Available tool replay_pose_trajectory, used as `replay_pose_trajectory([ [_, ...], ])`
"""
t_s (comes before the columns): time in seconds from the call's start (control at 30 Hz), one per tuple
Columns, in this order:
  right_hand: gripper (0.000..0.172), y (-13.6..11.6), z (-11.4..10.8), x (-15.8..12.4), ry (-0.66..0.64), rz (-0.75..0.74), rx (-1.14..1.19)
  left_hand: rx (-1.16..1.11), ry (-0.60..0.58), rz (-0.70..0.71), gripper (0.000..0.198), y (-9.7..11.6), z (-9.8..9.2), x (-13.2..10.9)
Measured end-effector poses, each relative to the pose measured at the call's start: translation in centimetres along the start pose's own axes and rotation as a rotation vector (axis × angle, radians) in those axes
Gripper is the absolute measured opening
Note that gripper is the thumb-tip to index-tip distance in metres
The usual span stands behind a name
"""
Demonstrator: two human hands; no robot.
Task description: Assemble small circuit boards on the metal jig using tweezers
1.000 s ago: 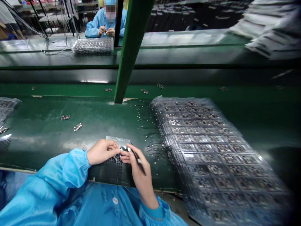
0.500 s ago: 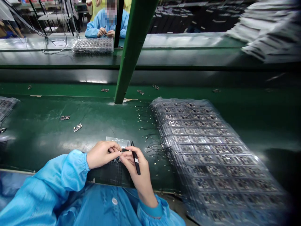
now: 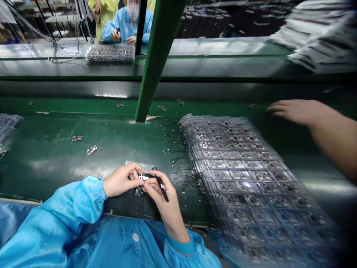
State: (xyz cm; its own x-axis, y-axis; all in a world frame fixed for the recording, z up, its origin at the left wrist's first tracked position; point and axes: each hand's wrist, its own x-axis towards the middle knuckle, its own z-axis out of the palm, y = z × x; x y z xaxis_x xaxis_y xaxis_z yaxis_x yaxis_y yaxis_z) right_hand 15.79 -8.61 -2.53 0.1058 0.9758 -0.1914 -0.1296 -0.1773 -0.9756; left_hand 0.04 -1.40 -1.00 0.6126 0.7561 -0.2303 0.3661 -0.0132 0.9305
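My left hand [image 3: 120, 181] pinches a small circuit board [image 3: 142, 176] near the front edge of the green bench [image 3: 55, 163]. Its fingers are curled shut on the board. My right hand [image 3: 163, 203] meets it from the right, fingertips on the same board, with black tweezers [image 3: 161, 185] gripped along the fingers. Both hands hover over a small dark grid mat [image 3: 134, 203] with a clear plastic piece [image 3: 141, 165] at its far end. Blue sleeves cover both my arms.
A large stack of clear trays [image 3: 245, 178] filled with small boards lies right of my hands. Another person's bare arm [image 3: 315, 126] reaches in from the right. A slanted green post [image 3: 156, 63] rises ahead. Loose boards [image 3: 92, 150] and wire bits dot the bench. Across the line, people work at another tray [image 3: 110, 53].
Another person's arm has come in from the right above the tray stack. My fingers have turned the small board slightly and the tweezers have tilted; both hands stay in place.
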Motion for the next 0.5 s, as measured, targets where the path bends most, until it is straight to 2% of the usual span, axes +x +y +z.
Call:
replay_pose_trajectory([
  [0.23, 0.032, 0.2, -0.2, 0.1, -0.017, -0.078, -0.101, 0.063, 0.008, 0.029, 0.026, 0.1, 0.5, -0.2],
  [0.37, 0.033, 0.9, -0.2, 0.0, 0.069, -0.11, -0.145, 0.088, 0.014, 0.038, 0.029, 0.2, 0.5, -0.4],
  [0.43, 0.034, 1.2, -0.1, -0.2, 0.118, -0.089, -0.14, 0.063, 0.046, 0.024, 0.027, 0.3, -0.8, 0.2],
  [0.5, 0.036, 1.5, 0.0, -0.4, 0.143, -0.056, -0.117, 0.033, 0.136, -0.003, 0.024, 0.5, -3.5, 1.6],
])
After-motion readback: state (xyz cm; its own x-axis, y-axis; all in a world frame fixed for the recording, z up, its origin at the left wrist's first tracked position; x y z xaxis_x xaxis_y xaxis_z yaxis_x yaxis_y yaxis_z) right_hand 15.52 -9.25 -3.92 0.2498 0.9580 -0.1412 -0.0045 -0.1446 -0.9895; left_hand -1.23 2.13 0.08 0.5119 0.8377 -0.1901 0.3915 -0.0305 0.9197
